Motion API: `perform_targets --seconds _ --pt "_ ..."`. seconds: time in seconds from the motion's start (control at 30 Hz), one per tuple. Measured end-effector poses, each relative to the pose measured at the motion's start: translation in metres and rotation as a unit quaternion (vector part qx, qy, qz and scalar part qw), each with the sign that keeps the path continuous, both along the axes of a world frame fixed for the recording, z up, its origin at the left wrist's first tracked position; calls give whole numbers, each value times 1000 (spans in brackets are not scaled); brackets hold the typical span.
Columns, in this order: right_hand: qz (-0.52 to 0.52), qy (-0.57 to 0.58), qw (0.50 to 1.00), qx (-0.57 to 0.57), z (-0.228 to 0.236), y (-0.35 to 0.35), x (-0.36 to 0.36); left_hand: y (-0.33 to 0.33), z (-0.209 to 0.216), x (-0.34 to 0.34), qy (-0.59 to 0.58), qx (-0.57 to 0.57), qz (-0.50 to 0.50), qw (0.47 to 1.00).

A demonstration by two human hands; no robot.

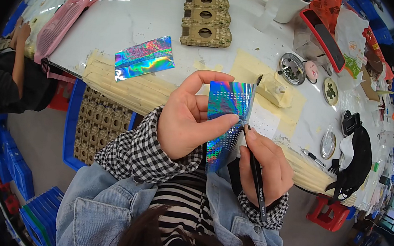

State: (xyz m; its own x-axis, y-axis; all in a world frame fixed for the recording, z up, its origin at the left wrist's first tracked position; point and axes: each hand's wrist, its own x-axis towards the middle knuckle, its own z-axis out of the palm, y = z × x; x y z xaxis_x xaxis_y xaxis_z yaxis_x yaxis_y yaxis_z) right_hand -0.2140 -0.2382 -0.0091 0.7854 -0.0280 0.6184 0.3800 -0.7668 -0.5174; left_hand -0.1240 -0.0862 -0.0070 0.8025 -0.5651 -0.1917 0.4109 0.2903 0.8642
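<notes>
Currently: left grip (pixel 185 126) pinching holographic sheet (pixel 225 102), long axis fore-aft, above desk's (pixel 141 13) near edge | right grip (pixel 269 165) closed around black tweezers (pixel 255 176), tip at sheet's right edge | sheet left of right grip

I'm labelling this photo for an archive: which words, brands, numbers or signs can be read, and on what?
I won't copy printed text, but this is where it shows:
Black tweezers in the right hand: pale lettering along the handle.
White plastic bag: round orange mark with orange and green print.
Pink round object: marks too small to read.
</notes>
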Motion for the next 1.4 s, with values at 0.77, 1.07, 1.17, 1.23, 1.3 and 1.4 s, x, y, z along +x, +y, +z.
perform_targets --seconds 0.77,1.07,1.17,1.23,1.3,1.4 --pt "6 -4 1000 -3 0 1 0 0 -2 -1 -7 -13 10 1000" --pt "16 -29 999 -34 -6 1 -1 0 -6 -1 14 -32 6 999" --pt "20 -35 998 -56 -6 0 -1 -1 -8 -1 18 -37 11 999" --pt "20 -35 997 -64 -6 0 -1 -1 -9 -1 23 -45 12 999" --pt "21 -32 997 -64 -6 0 -2 -1 -9 0 31 -47 13 998" --pt "16 -27 999 -28 -6 -1 -3 -1 -9 1 41 -60 7 997"
